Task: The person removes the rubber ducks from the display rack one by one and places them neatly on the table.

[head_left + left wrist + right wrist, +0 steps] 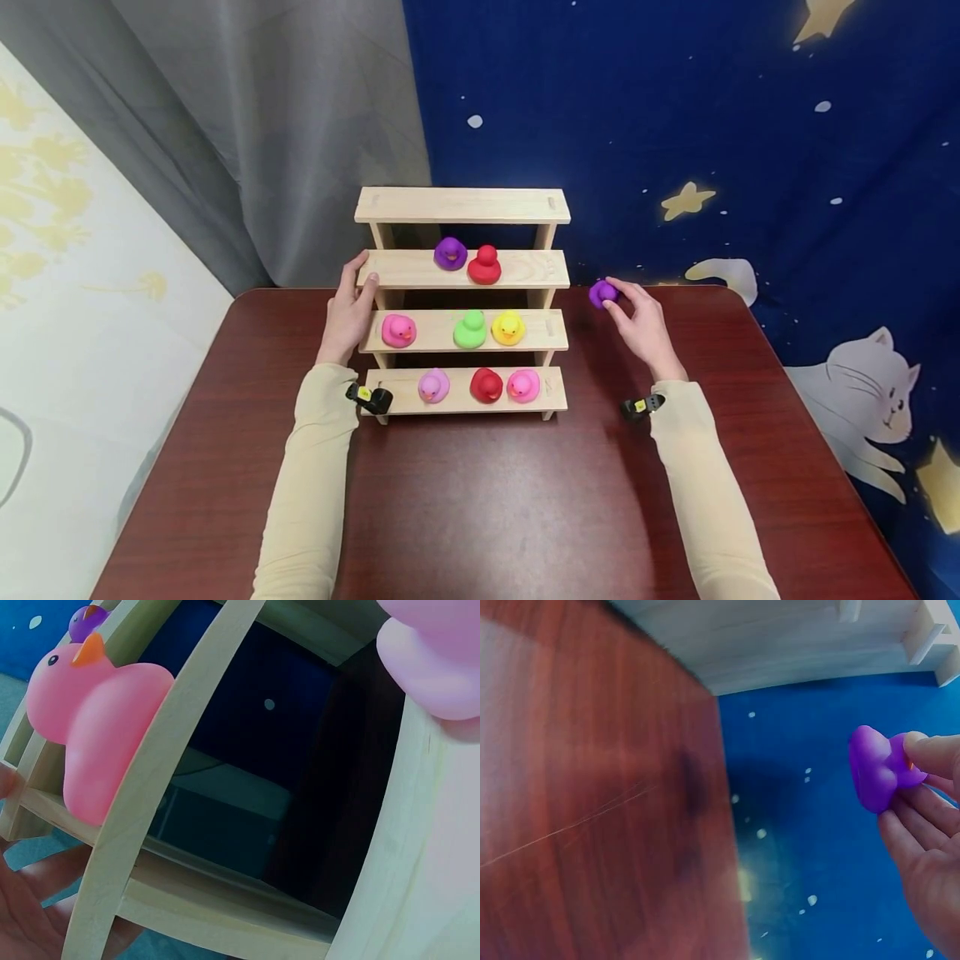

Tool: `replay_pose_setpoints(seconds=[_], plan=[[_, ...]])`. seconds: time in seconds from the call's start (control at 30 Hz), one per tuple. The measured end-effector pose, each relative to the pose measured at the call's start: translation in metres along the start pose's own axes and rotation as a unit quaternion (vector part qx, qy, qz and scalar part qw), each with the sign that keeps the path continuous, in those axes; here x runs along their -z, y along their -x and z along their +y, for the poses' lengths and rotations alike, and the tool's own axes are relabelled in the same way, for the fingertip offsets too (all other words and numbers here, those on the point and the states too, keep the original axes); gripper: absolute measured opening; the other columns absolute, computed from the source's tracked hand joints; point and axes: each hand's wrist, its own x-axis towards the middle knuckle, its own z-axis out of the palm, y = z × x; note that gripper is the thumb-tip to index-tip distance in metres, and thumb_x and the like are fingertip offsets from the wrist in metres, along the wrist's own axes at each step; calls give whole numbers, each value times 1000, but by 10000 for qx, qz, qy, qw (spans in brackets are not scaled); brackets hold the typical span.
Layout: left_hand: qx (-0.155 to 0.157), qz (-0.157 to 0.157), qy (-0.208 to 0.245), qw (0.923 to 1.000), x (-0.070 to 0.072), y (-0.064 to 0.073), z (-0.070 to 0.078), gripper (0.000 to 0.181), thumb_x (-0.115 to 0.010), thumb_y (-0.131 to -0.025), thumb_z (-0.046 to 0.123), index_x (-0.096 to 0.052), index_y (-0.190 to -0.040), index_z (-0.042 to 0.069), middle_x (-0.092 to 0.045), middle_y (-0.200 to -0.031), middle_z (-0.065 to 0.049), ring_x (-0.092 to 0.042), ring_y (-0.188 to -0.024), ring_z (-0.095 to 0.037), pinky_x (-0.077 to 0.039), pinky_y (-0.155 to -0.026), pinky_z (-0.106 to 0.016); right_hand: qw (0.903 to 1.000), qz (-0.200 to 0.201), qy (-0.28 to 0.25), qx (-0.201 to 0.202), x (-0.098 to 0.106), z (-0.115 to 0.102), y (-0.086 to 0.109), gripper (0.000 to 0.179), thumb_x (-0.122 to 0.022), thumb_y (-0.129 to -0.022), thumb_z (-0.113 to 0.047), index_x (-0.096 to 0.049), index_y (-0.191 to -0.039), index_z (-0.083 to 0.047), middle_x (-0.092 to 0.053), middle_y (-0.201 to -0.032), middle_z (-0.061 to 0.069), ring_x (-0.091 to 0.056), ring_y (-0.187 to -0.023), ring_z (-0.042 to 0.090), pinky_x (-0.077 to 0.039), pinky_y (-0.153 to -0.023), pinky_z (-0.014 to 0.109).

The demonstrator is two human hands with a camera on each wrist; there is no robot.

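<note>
In the head view, my right hand [641, 325] pinches a purple rubber duck [602, 293] between thumb and fingers, to the right of a stepped wooden shelf [461, 205]. The right wrist view shows the same purple duck [876, 769] held at the fingertips, off any surface. My left hand [348, 321] grips the shelf's left end at the second board from the top, thumb over the board. That board carries a purple duck [450, 254] and a red duck [485, 266]. One board lower sit a pink duck [398, 331], a green duck [470, 330] and a yellow duck [508, 328].
On the lowest board stand a lilac duck [433, 386], a dark red duck [487, 386] and a pink duck [523, 385]. The shelf stands on a dark red-brown table [487, 508]. Behind it hang a grey curtain [300, 125] and a blue star-patterned cloth [600, 100].
</note>
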Motion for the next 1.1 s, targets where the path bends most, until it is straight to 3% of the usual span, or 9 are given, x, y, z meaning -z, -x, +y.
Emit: replay_pose_setpoints(seconds=[0.5, 0.83, 1.1], plan=[[-17, -6, 6, 10000, 1, 1, 4, 55, -43, -101, 46, -29, -152, 32, -49, -139, -20, -52, -120, -35, -38, -99, -52, 9952, -447, -564, -670, -21, 30, 19, 37, -61, -89, 11, -57, -126, 11, -55, -124, 28, -54, -117, 40, -42, -96, 40], [-67, 34, 29, 10000, 1, 2, 3, 54, -43, -101, 44, -30, -152, 31, -50, -138, -20, -52, -120, -34, -38, -99, -51, 9901, -668, -704, -1016, -26, 40, 30, 37, -59, -91, 11, -55, -127, 12, -53, -129, 29, -52, -119, 39, -41, -97, 41], [-151, 47, 6, 9999, 0, 2, 3, 54, -43, -101, 45, -30, -152, 30, -62, -118, -23, -58, -102, -31, -41, -82, -41, 9838, -870, -770, -1364, -29, 48, 37, 37, -58, -92, 9, -54, -129, 11, -51, -132, 30, -49, -122, 40, -40, -98, 41]])
